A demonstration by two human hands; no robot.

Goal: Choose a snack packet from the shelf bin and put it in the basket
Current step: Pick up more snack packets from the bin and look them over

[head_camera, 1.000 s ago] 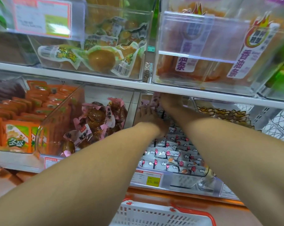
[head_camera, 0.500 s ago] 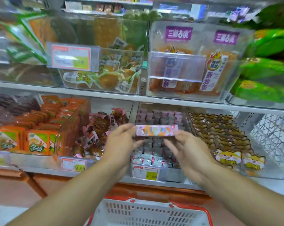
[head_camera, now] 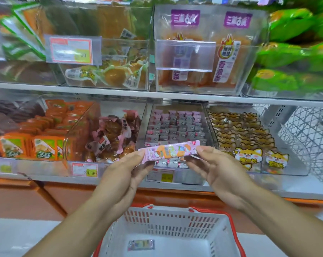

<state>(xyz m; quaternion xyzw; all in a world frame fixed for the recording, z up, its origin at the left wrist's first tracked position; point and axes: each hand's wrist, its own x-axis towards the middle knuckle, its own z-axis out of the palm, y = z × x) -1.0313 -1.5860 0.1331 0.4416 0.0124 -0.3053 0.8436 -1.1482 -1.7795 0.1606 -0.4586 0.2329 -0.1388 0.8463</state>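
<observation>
A long pink snack packet (head_camera: 169, 151) with orange print is held level in front of the lower shelf. My left hand (head_camera: 125, 175) pinches its left end and my right hand (head_camera: 216, 169) pinches its right end. Behind it stands the clear shelf bin (head_camera: 175, 125) filled with several rows of small pink and grey packets. Below my hands sits a white basket (head_camera: 177, 219) with a red rim. One small packet (head_camera: 140, 245) lies on the basket's floor.
Neighbouring clear bins hold brown wrapped snacks (head_camera: 112, 134), orange packets (head_camera: 46, 134) and cat-printed packets (head_camera: 247, 141). The upper shelf (head_camera: 157, 96) overhangs with bins of egg packs and orange strips. A wire rack (head_camera: 305, 134) is at right. Price tags line the shelf edge.
Both hands came out of the shelf bin holding the pink packet and drew back toward me. The view has pulled back, so more of the basket shows.
</observation>
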